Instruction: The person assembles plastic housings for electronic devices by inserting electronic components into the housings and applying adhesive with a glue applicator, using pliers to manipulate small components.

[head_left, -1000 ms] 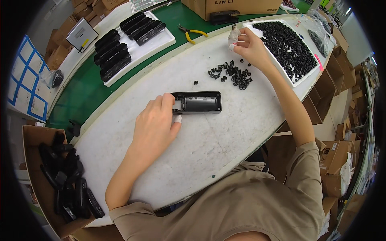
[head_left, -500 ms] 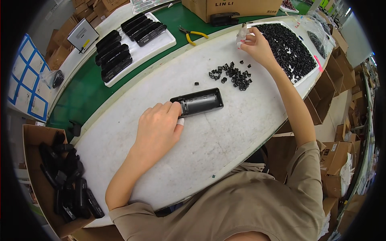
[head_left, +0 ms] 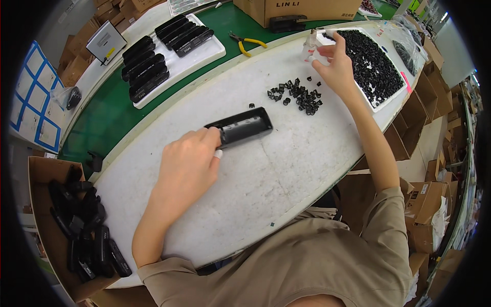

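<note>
- Opening away from the clear bottle (head_left: pixel 309 48), the right hand (head_left: pixel 336 65) has loosened its grip: thumb and fingers are spread, and whether a fingertip touches the bottle I cannot tell
- This suggests that the bottle's part in the work is over for now, leaving the black casing (head_left: pixel 241 129) as the one thing held
- The left hand (head_left: pixel 186 157) keeps its grip, fingers and white-covered thumb pinching the casing's left end
- The casing, its hollow side showing, sits over the middle of the table (head_left: pixel 240 204), slanted with its right end farther away; it is blurred, so I cannot tell whether it rests on the surface or hangs just above
- Against one second ago, the casing has slid left and turned from nearly level across the view to a slant, which reads as being moved in the hand
- The bottle now stands upright just beside the far left corner of the white tray (head_left: pixel 377 108), farther right than a second ago, when the right fingers were closed on it
- Unchanged are the heap of small black parts (head_left: pixel 307 98) right of the casing, the single black piece (head_left: pixel 251 105) just beyond it, and the yellow-handled pliers (head_left: pixel 255 42) on the far side
</note>
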The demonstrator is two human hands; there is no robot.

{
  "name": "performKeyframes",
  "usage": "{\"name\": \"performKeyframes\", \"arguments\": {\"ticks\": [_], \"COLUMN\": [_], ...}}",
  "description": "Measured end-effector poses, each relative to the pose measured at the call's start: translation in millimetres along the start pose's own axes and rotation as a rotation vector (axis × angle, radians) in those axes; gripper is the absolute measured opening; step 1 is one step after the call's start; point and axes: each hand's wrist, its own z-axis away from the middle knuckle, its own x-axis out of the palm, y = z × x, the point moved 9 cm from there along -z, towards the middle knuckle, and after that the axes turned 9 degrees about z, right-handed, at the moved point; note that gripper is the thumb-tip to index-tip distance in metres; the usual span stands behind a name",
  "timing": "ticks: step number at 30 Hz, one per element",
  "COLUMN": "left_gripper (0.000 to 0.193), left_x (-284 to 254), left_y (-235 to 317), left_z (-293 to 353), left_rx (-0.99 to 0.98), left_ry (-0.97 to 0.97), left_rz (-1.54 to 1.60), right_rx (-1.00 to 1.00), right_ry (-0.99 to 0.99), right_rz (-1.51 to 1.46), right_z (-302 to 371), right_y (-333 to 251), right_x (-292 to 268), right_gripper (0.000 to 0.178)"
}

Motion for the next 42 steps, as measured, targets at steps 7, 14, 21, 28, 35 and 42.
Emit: {"name": "performKeyframes", "arguments": {"ticks": [7,14,21,28,35,42], "left_gripper": [0.011,0.015,0.015,0.014,0.014,0.013], "left_x": [-23.6,-6.5,-2.8,-13.6,-19.0,-6.2], "left_y": [-20.4,-31.0,-34.4,-26.3,-18.5,21.4], "left_z": [1.2,8.0,8.2,-1.5,-7.6,1.4], "left_rx": [-0.154,-0.229,-0.238,-0.153,0.022,0.4], "left_ry": [-0.013,-0.136,-0.149,0.102,0.376,0.401], "left_rz": [0.031,-0.127,-0.15,-0.013,0.225,0.197], "right_rx": [-0.358,-0.535,-0.571,-0.253,-0.325,-0.358], "right_ry": [-0.19,-0.36,-0.36,-0.525,-0.295,-0.103], "right_rz": [-0.181,-0.152,-0.13,-0.342,-0.192,-0.51], "right_z": [47.1,68.3,78.5,69.4,68.1,80.1], "right_y": [-91.4,-147.8,-155.4,-138.1,-141.7,-159.6], "right_x": [0.3,35.5,32.8,55.2,27.5,-35.2], "right_gripper": [0.019,0.04,0.041,0.041,0.033,0.039]}}
